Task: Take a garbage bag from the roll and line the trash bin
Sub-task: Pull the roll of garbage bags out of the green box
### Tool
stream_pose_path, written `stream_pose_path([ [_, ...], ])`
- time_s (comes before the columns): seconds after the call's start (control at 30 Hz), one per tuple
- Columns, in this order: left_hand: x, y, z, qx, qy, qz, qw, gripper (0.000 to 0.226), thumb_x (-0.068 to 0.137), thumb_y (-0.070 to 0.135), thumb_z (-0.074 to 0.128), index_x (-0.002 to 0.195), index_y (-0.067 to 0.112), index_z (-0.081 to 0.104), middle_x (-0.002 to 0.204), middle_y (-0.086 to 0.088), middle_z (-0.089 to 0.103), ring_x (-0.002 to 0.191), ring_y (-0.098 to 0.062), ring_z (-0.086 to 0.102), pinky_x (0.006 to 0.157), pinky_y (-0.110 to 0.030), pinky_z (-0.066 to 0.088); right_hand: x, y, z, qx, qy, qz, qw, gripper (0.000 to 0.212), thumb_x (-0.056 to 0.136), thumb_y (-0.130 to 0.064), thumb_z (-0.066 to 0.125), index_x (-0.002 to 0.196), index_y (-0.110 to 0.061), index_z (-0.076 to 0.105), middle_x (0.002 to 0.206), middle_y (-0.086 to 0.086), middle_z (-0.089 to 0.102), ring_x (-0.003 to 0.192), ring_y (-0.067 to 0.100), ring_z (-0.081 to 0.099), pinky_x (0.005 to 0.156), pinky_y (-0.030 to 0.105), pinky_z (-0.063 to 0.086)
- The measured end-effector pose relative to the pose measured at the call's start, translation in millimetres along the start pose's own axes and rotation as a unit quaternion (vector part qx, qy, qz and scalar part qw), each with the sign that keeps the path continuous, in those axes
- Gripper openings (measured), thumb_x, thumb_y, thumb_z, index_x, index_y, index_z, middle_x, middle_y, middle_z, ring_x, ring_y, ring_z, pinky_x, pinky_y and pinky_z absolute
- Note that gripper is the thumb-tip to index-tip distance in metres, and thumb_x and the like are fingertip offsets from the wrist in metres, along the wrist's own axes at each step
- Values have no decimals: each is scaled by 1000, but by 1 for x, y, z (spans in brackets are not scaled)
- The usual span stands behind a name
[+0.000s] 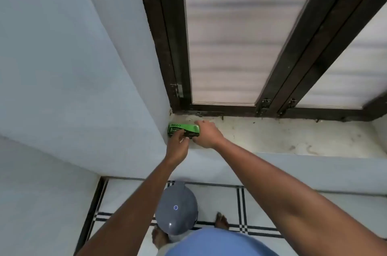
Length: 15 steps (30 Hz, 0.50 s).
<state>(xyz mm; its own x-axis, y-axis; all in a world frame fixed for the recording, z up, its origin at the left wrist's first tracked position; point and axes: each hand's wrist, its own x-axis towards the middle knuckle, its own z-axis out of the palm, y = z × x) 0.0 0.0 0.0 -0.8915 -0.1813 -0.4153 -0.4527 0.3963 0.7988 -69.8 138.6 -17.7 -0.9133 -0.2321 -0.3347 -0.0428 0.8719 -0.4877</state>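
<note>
A green and black garbage bag roll pack [182, 128] lies on the pale windowsill [272, 136], tucked into the left corner against the wall. My right hand [207, 135] wraps over the pack's right end, thumb below and fingers on top. My left hand [178, 144] pinches at the pack's front edge with its fingertips; what it pinches is too small to tell. On the floor below, between my feet, stands the grey trash bin [177, 207] with its domed lid closed.
A dark-framed window with frosted glass [226, 46] rises behind the sill. White walls close in on the left [73, 67]. The floor is white tile with black striped lines [240, 203]. My bare feet stand beside the bin.
</note>
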Motion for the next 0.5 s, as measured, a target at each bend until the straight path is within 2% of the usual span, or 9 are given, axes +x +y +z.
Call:
stream_pose_path([
  [0.1,4,-9,-6,16,-7,-29,999,56,106,7,49,161,18,49,161,-9,54,145,-27,54,115,-38,47,6,-4,8,-78,2,-15,997,68,99,-27,75,162,-23,48,151,10,59,134,34,56,103,52,58],
  [0.17,9,-16,-7,20,-5,-24,1000,55,106,8,51,160,18,50,161,-9,54,146,-26,54,118,-40,47,7,-4,11,-73,18,-14,997,62,100,-25,76,158,-24,54,147,7,61,130,32,59,101,49,59],
  [0.3,18,-14,-6,24,28,19,999,48,109,15,58,156,12,51,157,-11,54,135,-27,61,113,-39,50,6,8,9,30,46,27,998,60,98,-22,82,153,-23,59,146,5,66,128,29,64,104,45,58],
  [0.37,18,-10,-2,-7,49,17,999,50,110,23,62,155,8,47,154,-12,53,123,-25,63,100,-35,51,2,21,7,107,49,54,992,61,99,-24,83,154,-23,58,145,6,68,124,28,66,101,43,59],
  [0.43,17,-1,1,-31,60,4,998,57,109,30,66,156,8,43,154,-8,52,115,-20,61,93,-29,45,-5,33,4,177,48,58,981,56,100,-25,82,150,-25,58,143,5,70,119,25,67,93,38,59],
  [0.5,20,6,4,-46,49,39,997,71,106,35,70,164,16,34,159,-2,51,122,-20,66,97,-28,46,-13,41,1,218,37,51,974,51,101,-25,80,147,-29,57,144,5,70,120,26,69,92,40,60],
])
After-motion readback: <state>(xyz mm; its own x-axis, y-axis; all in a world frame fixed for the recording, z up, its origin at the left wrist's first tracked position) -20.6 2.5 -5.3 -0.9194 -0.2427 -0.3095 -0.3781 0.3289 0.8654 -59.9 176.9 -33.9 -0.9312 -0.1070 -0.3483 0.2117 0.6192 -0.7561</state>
